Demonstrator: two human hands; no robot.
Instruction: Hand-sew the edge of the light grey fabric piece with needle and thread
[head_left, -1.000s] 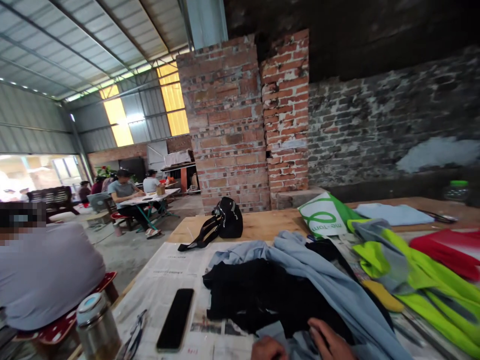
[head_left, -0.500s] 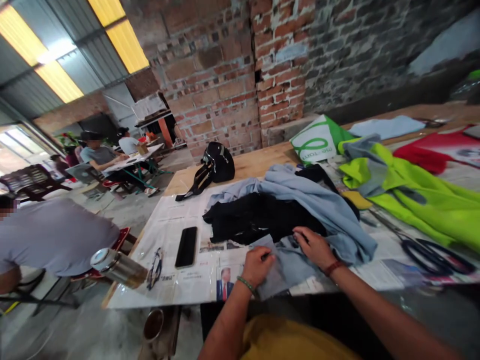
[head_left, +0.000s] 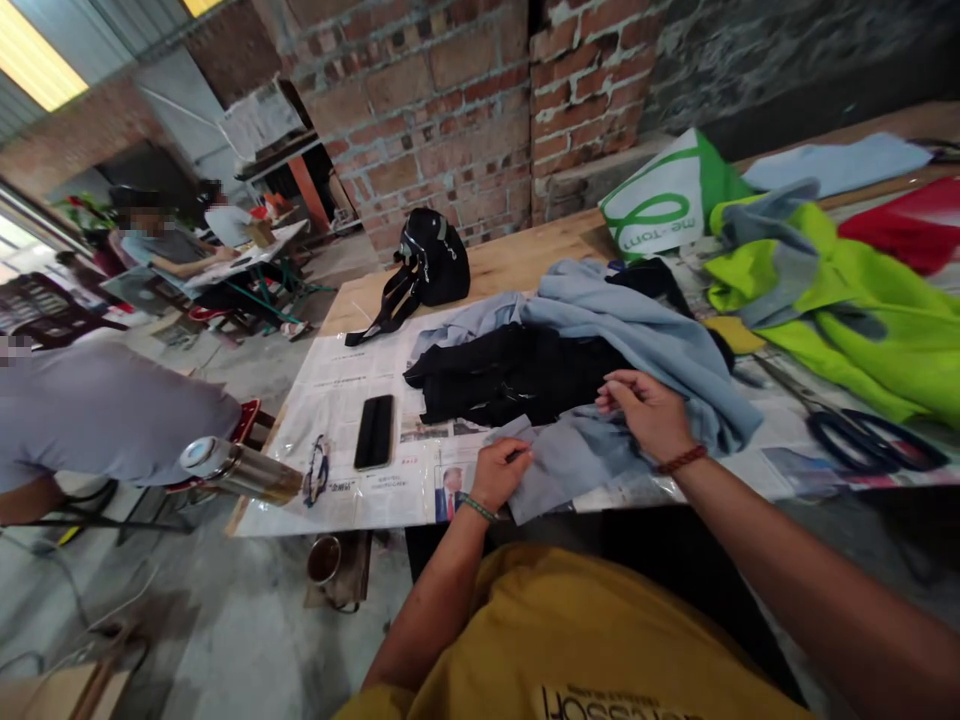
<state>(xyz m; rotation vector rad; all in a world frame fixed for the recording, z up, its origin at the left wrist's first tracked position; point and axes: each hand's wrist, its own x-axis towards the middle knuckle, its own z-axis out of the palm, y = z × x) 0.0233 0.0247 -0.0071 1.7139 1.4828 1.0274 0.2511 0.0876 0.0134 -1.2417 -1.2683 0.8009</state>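
My left hand [head_left: 501,474] is closed on the edge of a thin grey-blue cloth [head_left: 574,470] near the table's front edge. To its right, my right hand [head_left: 651,412] is raised over the cloth, thumb and fingertips pinched together; whatever may be between them is too small to make out. A black piece of clothing [head_left: 517,370] lies crumpled just beyond my hands. Around its far and right sides is bunched a larger light-blue garment [head_left: 645,325].
On the newspaper-covered table [head_left: 300,400] are a phone [head_left: 374,432], glasses [head_left: 316,470], a steel flask [head_left: 244,470], a black bag [head_left: 435,260], large scissors [head_left: 847,420], a yellow-green garment [head_left: 832,280] and a green-white bag [head_left: 667,205]. A seated person [head_left: 112,420] is at the left.
The view has tipped downward, so the table sits higher in it. My right hand has lifted slightly away from the cloth and to the right. My left hand keeps its hold.
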